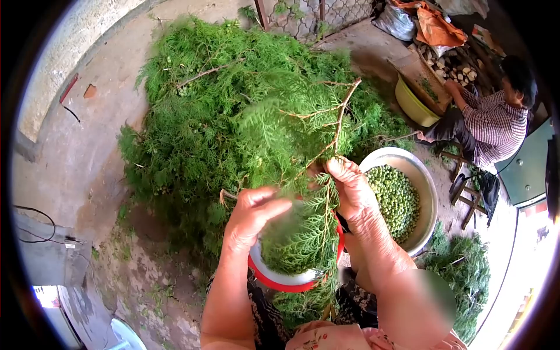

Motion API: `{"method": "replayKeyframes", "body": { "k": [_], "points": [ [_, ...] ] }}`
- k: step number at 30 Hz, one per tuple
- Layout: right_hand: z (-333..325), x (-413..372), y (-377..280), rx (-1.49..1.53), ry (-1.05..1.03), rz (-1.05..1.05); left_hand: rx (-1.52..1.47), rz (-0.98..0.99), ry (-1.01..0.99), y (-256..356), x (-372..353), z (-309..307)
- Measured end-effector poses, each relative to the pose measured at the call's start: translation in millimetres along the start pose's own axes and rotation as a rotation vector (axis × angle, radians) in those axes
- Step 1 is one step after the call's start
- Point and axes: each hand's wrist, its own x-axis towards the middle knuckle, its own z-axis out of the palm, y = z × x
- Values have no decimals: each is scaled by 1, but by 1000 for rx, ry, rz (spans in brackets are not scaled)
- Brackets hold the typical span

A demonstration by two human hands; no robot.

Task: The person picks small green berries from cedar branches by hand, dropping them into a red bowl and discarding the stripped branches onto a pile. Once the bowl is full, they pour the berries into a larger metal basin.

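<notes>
Red bowl (280, 284), L hand (251, 216) & R hand (353, 192) in pinch on sprig (309, 230), concrete floor (87, 151)

Rough concrete floor (87, 146), cracked and mossy at the near left, lies in even daylight. A pale wall (70, 41) curves along the far left, with a black cable (35, 224) trailing nearer. A wire-mesh gate (315, 17) stands at the far side. At the right are wooden stools (466, 201) and stacked firewood (455, 67) — then bright glare.
</notes>
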Motion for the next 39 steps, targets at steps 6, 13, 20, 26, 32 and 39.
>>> {"method": "replayKeyframes", "body": {
  "k": [6, 13, 20, 26, 32, 39],
  "points": [
    [13, -2, -12, 52, 144, 28, -67, -145, -168, -24, 1, -10],
    [6, 6, -28, 63, 230, -217, 142, -28, -223, -11, -4, -21],
    [3, 4, -27, -273, 120, -195, 725, 77, -161, -29, -1, -39],
    [0, 10, -19, -665, 354, -367, 755, -42, -304, -22, -5, -34],
    [6, 7, -23, -1109, 519, -431, 849, 92, -285, -41, -2, -34],
    [1, 12, -19, -1281, 477, -743, 867, 47, -315, -27, -4, -18]
  ]
}}
